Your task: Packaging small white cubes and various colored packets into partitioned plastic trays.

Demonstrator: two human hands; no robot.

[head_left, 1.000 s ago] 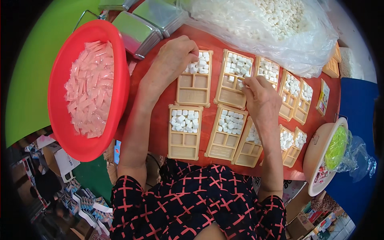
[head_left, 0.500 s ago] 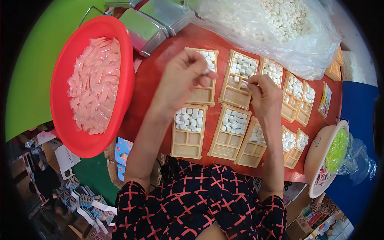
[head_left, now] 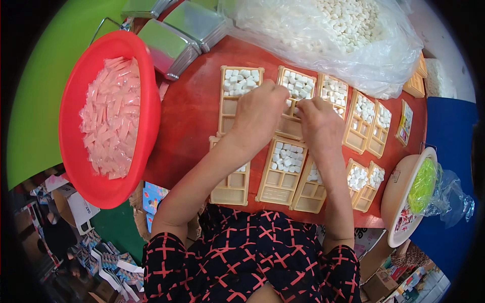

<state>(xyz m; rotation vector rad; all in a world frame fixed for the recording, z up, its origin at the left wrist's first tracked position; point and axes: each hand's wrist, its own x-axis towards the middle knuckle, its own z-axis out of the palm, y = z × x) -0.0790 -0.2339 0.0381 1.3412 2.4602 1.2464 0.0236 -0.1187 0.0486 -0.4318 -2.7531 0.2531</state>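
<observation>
Head view: two hands in use. Left hand and right hand side by side over the second-from-left tray, far row; fingers bent, tips drawn together, contents cannot be told. Trays on red table: five far, at least five near, white cubes in far compartments. One cube bag, far; two basins: red left, cream right.
</observation>
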